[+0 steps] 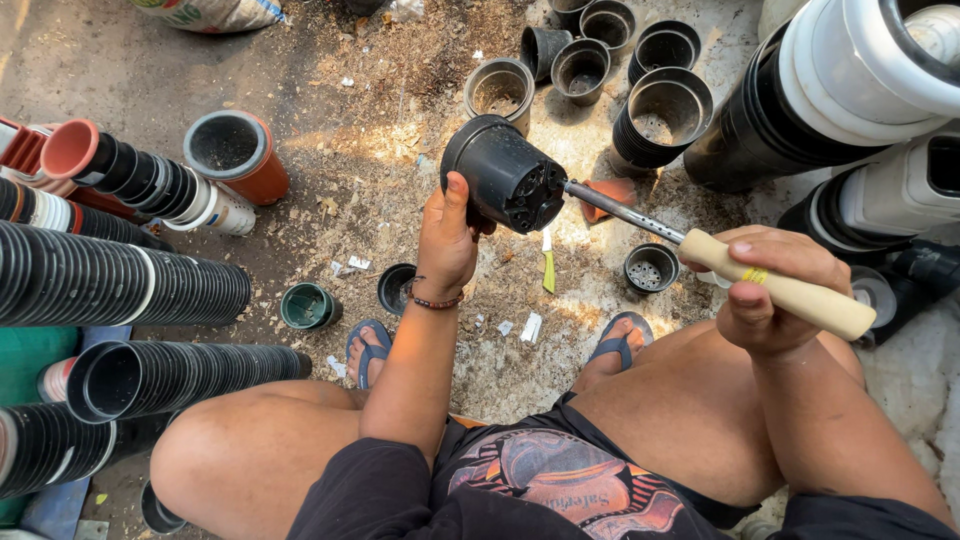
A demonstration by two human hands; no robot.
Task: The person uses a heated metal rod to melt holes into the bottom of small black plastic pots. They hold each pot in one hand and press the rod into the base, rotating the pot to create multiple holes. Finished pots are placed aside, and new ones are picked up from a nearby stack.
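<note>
My left hand grips a black plastic pot by its side, held up on its side with the perforated base turned toward the right. In my right hand is a tool with a pale wooden handle and a metal shaft. The shaft's tip touches the base of the pot. A beaded bracelet circles my left wrist. I am seated low with both knees spread and blue sandals on my feet.
Long lying stacks of black pots fill the left, with orange ones behind. Loose and stacked pots stand on the dirt ahead. Big black and white stacks lie at right. Small pots and scraps litter the ground.
</note>
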